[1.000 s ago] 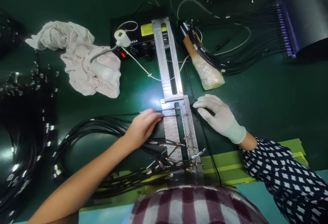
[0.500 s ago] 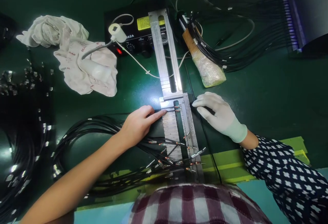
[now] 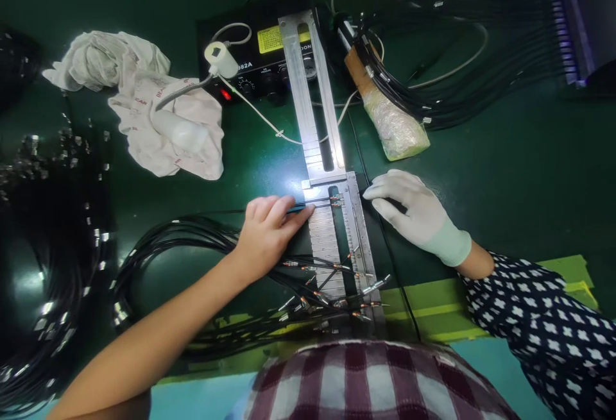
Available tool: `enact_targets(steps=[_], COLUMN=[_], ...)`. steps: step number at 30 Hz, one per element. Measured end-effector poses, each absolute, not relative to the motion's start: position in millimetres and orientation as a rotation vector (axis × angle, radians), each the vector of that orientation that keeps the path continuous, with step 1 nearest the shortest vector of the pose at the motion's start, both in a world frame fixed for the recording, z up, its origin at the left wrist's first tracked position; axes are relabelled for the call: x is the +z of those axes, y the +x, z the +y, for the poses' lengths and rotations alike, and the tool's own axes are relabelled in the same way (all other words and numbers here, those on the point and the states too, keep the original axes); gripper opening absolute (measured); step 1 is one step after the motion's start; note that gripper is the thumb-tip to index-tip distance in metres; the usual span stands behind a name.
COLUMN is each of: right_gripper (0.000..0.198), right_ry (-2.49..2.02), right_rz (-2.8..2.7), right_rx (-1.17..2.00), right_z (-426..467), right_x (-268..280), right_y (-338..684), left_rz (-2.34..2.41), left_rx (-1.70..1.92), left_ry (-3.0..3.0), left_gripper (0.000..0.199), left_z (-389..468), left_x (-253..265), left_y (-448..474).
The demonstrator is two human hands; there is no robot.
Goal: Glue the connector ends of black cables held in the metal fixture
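My bare left hand [image 3: 267, 234] is closed around two thin black wires [image 3: 320, 202], its thumb stretched along them to the left edge of the slotted metal fixture [image 3: 323, 240]. The wires lie across the fixture near its upper end, and their small metal terminals [image 3: 337, 200] reach past the slot. My right hand [image 3: 409, 211], in a white glove with a pale green cuff, rests to the right of the fixture. Its thumb stands apart from the bent fingers, and no object shows in it. A black cable [image 3: 385, 250] runs by its fingertips.
Several black wires with metal ends [image 3: 332, 298] lie over the fixture's lower part, from a looped bundle [image 3: 158, 234]. Behind stand a black control box [image 3: 260, 77], a small lamp [image 3: 221, 58], white cloth [image 3: 192, 106] and a plastic-wrapped block [image 3: 397, 128]. More wires [image 3: 62, 234] lie left.
The fingers of my left hand are more curled in over the wires, and its knuckles have lifted slightly. My right hand keeps its place by the fixture. The whole view has shifted a little.
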State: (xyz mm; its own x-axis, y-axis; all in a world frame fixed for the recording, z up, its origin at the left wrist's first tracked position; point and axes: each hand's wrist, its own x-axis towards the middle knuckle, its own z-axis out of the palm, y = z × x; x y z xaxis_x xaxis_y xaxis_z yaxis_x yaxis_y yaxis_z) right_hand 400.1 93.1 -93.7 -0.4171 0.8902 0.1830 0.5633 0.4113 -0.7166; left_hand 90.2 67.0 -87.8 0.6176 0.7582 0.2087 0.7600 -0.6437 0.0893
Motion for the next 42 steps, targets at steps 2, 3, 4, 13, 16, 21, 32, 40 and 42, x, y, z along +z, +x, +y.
enact_targets(steps=[2, 3, 4, 13, 16, 21, 32, 40, 42], right_gripper=[0.017, 0.017, 0.017, 0.018, 0.018, 0.017, 0.017, 0.017, 0.017], right_ry=[-1.228, -1.228, -1.228, -1.154, -1.163, -1.205, -1.228, -1.230, -1.230], right_rz=[-2.124, -2.128, -2.130, -2.136, -2.136, -2.119, -2.137, -2.156, -2.158], right_rx=[0.771, 0.769, 0.766, 0.747, 0.749, 0.758, 0.786, 0.775, 0.774], right_z=[94.2, 94.8, 95.2, 78.6, 76.1, 79.4, 78.4, 78.4, 78.4], right_x=[-94.4, -94.6, -94.6, -89.6, -91.0, -93.9, -93.0, -93.2, -92.9], right_y=[399.9, 399.7, 399.3, 400.1, 400.0, 399.5, 401.0, 400.4, 400.3], left_rz=[-1.360, -1.378, -1.398, -1.484, -1.593, -1.611, -1.723, -1.366, -1.296], left_rx=[-0.235, -0.178, -0.140, -0.280, -0.214, -0.332, -0.488, -0.659, -0.632], left_ry=[-2.753, -2.767, -2.795, -3.357, -3.458, -3.522, -3.167, -3.136, -3.118], left_gripper=[0.043, 0.045, 0.047, 0.019, 0.014, 0.013, 0.011, 0.030, 0.030], left_z=[57.3, 54.2, 52.4, 38.3, 30.0, 31.0, 58.9, 69.0, 73.8], left_x=[-90.5, -91.6, -92.0, -59.1, -58.4, -59.1, -73.5, -88.2, -87.7], left_y=[92.2, 92.7, 93.0, 91.2, 91.0, 89.1, 93.7, 108.7, 101.8])
